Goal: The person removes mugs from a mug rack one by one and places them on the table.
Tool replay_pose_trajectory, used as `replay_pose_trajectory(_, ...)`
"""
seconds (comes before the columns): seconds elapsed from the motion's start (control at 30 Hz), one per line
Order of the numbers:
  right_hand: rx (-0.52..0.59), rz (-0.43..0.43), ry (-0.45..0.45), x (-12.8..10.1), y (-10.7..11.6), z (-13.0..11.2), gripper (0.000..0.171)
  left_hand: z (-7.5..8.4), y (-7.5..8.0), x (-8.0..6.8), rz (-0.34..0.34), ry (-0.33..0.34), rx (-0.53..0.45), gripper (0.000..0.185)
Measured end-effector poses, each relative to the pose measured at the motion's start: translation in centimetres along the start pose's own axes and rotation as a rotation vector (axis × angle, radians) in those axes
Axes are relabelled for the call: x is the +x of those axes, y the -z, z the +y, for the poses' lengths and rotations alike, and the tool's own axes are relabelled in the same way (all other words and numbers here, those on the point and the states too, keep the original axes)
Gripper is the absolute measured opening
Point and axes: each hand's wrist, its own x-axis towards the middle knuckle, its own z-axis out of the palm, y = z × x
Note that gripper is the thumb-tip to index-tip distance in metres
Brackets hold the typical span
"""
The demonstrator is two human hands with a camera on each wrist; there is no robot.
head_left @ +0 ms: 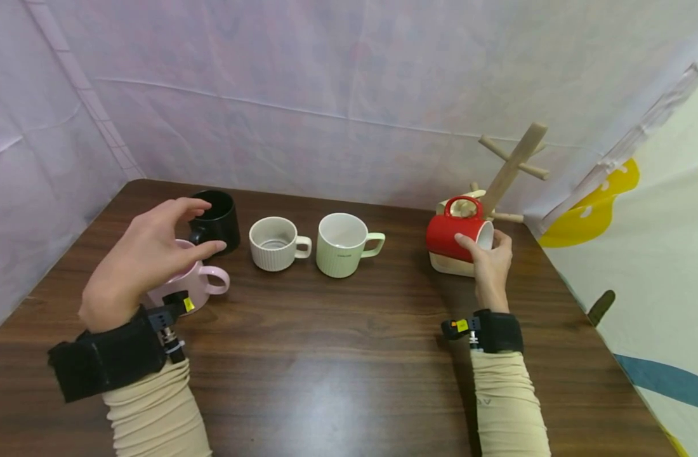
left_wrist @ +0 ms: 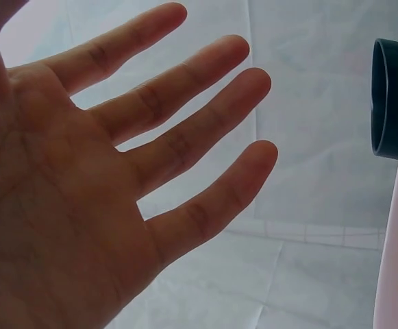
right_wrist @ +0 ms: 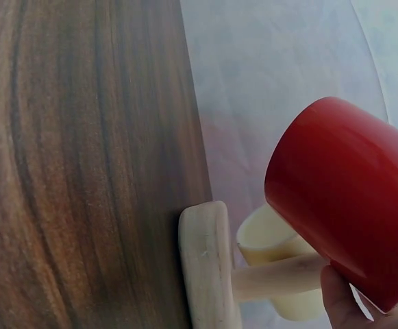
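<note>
The fingers of the left hand are spread and nearly straight, holding nothing; they hover just above the pink mug, which stands upright on the counter with its handle turned right. The right hand has its fingers curled round the rim end of the red mug, tipped on its side with the handle up, right at the wooden mug tree. Held that way, the handle looks lined up with the tree's pegs, so I'd judge the tilt is there to bring the loop level with a peg.

Counting: five mugs in plain sight, namely the pink one, a black mug just behind it, a ribbed white mug, a pale green mug and the red one. The wrist view shows a cream mug already by the tree's post, making six. One tree, with several pegs.
</note>
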Motion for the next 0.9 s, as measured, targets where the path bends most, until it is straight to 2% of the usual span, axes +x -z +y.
replay_pose_trajectory(0.27,0.018,-0.009,0.044,-0.2,0.2,-0.1,0.077,0.5,-0.1,0.1,0.01,-0.022,-0.003,0.061)
replay_pose_trajectory(0.43,0.032,-0.023,0.063,-0.2,0.3,-0.2,0.077,1.0,-0.3,0.2,0.019,-0.063,-0.019,0.058)
replay_pose_trajectory(0.9,0.109,-0.035,0.155,-0.6,0.3,-1.0,0.068,2.1,-0.7,0.8,0.016,-0.126,0.027,0.052)
